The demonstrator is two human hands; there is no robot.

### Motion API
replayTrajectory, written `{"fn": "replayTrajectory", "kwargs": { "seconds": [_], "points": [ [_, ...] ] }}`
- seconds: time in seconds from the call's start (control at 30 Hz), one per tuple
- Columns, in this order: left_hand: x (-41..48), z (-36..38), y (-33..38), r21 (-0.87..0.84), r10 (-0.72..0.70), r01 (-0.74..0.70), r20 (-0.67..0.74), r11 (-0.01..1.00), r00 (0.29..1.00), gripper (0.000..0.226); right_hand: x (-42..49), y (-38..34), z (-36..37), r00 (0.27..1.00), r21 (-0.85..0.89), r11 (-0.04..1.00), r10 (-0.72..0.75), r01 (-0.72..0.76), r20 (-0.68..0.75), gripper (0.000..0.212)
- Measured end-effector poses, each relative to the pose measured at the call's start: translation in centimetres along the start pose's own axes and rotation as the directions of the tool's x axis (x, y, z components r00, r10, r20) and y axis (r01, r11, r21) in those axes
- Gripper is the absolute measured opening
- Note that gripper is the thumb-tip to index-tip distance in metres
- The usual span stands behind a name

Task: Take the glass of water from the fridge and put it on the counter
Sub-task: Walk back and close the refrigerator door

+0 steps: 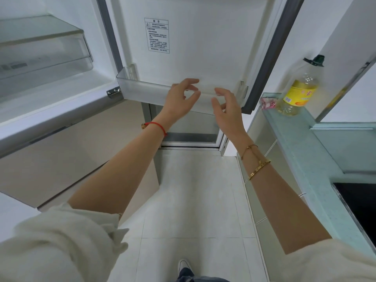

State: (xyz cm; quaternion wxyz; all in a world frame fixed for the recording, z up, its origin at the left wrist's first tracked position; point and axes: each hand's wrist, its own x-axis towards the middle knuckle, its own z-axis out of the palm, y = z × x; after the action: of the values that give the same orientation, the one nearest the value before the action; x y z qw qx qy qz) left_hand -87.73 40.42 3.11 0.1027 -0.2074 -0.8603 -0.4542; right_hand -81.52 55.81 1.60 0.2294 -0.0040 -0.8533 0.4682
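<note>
The fridge stands open, its door swung out ahead of me. A clear door bin runs along the door's lower edge. My left hand and my right hand hover at the bin's front, palms facing each other, fingers apart, holding nothing. Between them is a faint clear shape at the bin's rim; I cannot tell whether it is the glass of water. The pale green counter lies to the right.
An oil bottle with a yellow label and a crumpled pink wrapper sit on the counter's far end. A black cooktop is set into the counter nearer me. A clear drawer sits inside the fridge at left. White tiled floor lies below.
</note>
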Motion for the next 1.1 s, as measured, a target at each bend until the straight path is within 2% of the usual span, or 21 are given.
{"fn": "replayTrajectory", "kwargs": {
  "seconds": [0.07,0.27,0.43,0.5,0.6,0.67,0.73,0.87,0.97,1.1],
  "points": [
    [-1.0,-0.6,0.1,0.0,-0.009,0.009,-0.002,1.0,1.0,0.036,-1.2,-0.8,-0.3,0.999,0.023,0.999,-0.033,0.033,-0.016,0.039],
    [-5.3,-3.9,0.3,0.01,-0.046,0.047,-0.016,0.999,0.999,0.035,-5.4,-4.0,-1.5,0.968,0.095,0.983,-0.134,0.157,-0.21,0.039],
    [-10.1,-6.3,1.2,0.01,-0.08,0.081,-0.089,0.997,0.993,0.042,-10.5,-6.6,-2.1,0.918,0.056,0.969,-0.207,0.239,-0.338,0.043],
    [-12.2,-7.0,1.9,-0.044,-0.075,0.07,-0.133,0.997,0.988,0.044,-12.3,-7.4,-2.4,0.875,-0.018,0.957,-0.272,0.289,-0.399,0.045],
    [-15.3,-7.8,3.0,-0.132,-0.053,0.03,-0.178,0.991,0.983,0.044,-14.5,-8.4,-2.5,0.746,-0.194,0.92,-0.391,0.341,-0.539,0.05],
    [-17.0,-8.6,3.6,-0.183,-0.058,0.021,-0.201,0.983,0.978,0.042,-15.4,-9.3,-2.4,0.695,-0.22,0.913,-0.404,0.343,-0.595,0.055],
    [-18.6,-9.5,3.8,-0.193,-0.064,0.02,-0.225,0.981,0.972,0.041,-16.0,-10.3,-2.1,0.717,-0.182,0.925,-0.375,0.334,-0.588,0.06],
    [-21.4,-11.5,4.0,-0.209,-0.1,0.046,-0.255,0.977,0.962,0.041,-16.7,-11.8,-0.9,0.82,-0.08,0.928,-0.359,0.363,-0.446,0.055],
    [-23.5,-13.3,4.3,-0.185,-0.118,0.061,-0.316,0.981,0.941,0.042,-17.7,-13.0,0.5,0.827,-0.054,0.895,-0.431,0.442,-0.361,0.052],
    [-26.8,-15.8,4.8,-0.169,-0.135,0.076,-0.367,0.983,0.92,0.045,-19.4,-14.5,2.2,0.83,0.014,0.85,-0.51,0.526,-0.228,0.057]
  ]
}}
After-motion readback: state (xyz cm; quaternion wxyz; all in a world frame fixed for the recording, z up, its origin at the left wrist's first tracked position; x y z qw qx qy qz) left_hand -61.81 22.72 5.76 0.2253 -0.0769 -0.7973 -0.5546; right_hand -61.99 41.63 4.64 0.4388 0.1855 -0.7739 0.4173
